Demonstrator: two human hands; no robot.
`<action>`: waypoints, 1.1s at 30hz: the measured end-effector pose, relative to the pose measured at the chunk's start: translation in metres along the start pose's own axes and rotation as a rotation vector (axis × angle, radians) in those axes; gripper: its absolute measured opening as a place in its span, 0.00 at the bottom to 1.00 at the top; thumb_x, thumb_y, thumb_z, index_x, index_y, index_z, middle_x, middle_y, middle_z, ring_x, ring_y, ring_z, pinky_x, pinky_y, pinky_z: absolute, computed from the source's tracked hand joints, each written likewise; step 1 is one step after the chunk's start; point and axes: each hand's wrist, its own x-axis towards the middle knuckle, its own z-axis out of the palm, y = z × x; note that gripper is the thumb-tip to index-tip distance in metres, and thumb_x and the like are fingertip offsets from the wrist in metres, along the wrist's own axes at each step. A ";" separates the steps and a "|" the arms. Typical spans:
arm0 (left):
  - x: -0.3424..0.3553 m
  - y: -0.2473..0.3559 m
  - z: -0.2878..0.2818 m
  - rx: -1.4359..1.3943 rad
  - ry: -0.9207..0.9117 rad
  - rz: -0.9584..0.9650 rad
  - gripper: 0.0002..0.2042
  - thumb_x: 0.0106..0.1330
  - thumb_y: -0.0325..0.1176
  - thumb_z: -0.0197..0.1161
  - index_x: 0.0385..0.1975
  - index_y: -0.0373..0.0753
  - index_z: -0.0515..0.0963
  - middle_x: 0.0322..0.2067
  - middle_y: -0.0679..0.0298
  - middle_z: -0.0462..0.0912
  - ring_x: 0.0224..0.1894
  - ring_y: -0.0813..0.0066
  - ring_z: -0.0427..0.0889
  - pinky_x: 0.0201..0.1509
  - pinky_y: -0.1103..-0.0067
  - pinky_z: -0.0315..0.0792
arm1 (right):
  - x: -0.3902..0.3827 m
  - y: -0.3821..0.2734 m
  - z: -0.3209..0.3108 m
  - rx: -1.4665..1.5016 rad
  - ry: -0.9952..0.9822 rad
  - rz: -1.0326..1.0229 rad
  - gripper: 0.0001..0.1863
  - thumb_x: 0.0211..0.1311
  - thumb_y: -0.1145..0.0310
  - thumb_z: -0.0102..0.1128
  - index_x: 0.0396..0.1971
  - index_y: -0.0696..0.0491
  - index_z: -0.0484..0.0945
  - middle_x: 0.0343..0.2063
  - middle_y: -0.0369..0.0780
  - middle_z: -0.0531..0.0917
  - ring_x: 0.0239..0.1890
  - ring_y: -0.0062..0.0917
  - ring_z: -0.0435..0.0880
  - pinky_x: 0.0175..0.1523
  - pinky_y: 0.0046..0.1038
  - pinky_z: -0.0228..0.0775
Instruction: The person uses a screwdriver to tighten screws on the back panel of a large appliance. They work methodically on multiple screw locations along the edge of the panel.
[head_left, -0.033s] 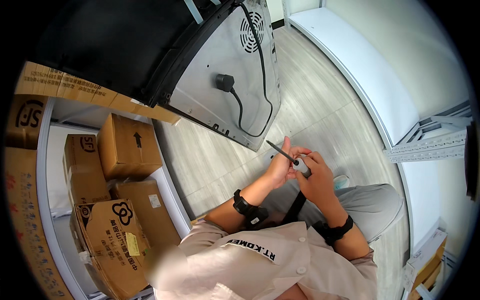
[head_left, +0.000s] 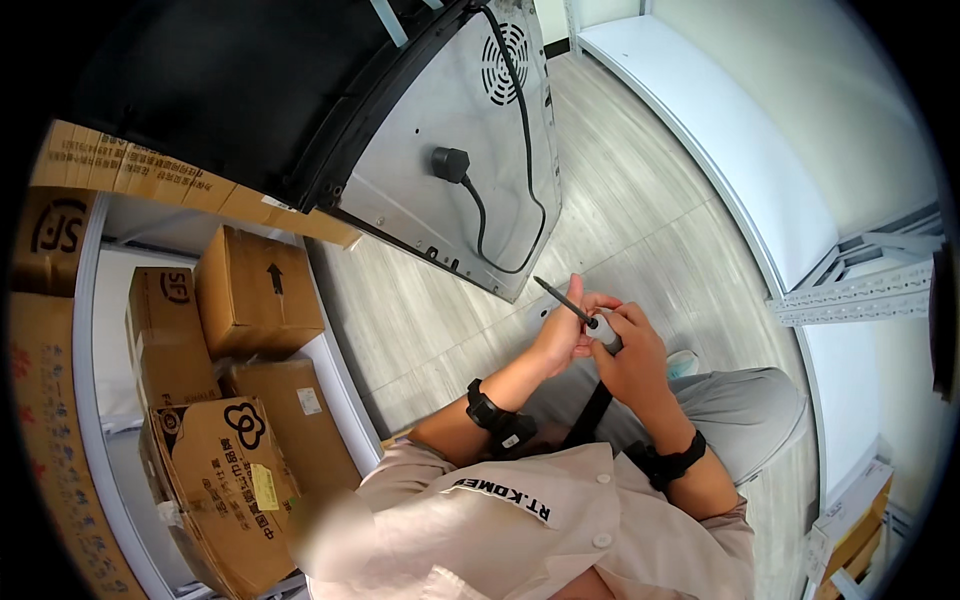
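A screwdriver with a light grey handle and a dark shaft is held out over my lap, its tip pointing up and to the left. My right hand has its fingers wrapped round the handle. Under the shaft lies my left hand, palm turned up, thumb stretched out and fingers loosely bent beside the handle. Whether the left fingers touch the handle is hidden. Beyond my hands stands an appliance with a bare metal panel, round vent slots, and a black power cord hanging along it.
Several cardboard boxes fill the shelving at the left. The appliance's black side takes up the upper left, above a long carton. White shelves run along the right. Pale wood-look floor lies between.
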 end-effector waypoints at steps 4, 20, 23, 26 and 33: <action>0.000 -0.006 0.001 0.270 0.008 0.087 0.44 0.68 0.74 0.26 0.53 0.38 0.75 0.33 0.72 0.75 0.23 0.86 0.63 0.24 0.86 0.56 | 0.000 0.003 0.001 0.004 -0.039 0.030 0.18 0.44 0.71 0.70 0.40 0.53 0.83 0.38 0.39 0.79 0.33 0.37 0.81 0.34 0.35 0.72; -0.006 -0.012 0.007 0.169 -0.077 0.072 0.44 0.68 0.75 0.26 0.58 0.40 0.73 0.32 0.72 0.73 0.23 0.86 0.63 0.25 0.86 0.56 | 0.005 -0.009 -0.013 -0.096 -0.152 0.052 0.17 0.43 0.71 0.70 0.38 0.55 0.84 0.43 0.36 0.83 0.41 0.36 0.84 0.41 0.34 0.76; -0.013 -0.010 0.005 0.224 -0.076 0.145 0.42 0.69 0.73 0.29 0.58 0.38 0.72 0.31 0.72 0.75 0.23 0.87 0.62 0.24 0.86 0.55 | 0.006 -0.014 -0.020 -0.064 -0.204 0.045 0.17 0.44 0.71 0.70 0.38 0.55 0.84 0.45 0.36 0.83 0.42 0.36 0.84 0.42 0.34 0.76; -0.021 -0.007 0.009 0.239 -0.083 0.171 0.42 0.70 0.72 0.29 0.57 0.38 0.73 0.29 0.73 0.74 0.21 0.88 0.60 0.22 0.87 0.53 | 0.006 -0.009 -0.020 -0.014 -0.272 0.086 0.17 0.45 0.72 0.69 0.38 0.56 0.84 0.46 0.37 0.83 0.43 0.36 0.84 0.43 0.35 0.76; -0.018 -0.004 0.003 0.000 -0.080 0.060 0.36 0.73 0.67 0.32 0.52 0.41 0.76 0.24 0.76 0.69 0.19 0.87 0.58 0.21 0.86 0.51 | 0.008 -0.012 -0.016 0.126 -0.111 0.024 0.14 0.45 0.73 0.68 0.36 0.58 0.82 0.39 0.41 0.83 0.40 0.40 0.83 0.41 0.34 0.75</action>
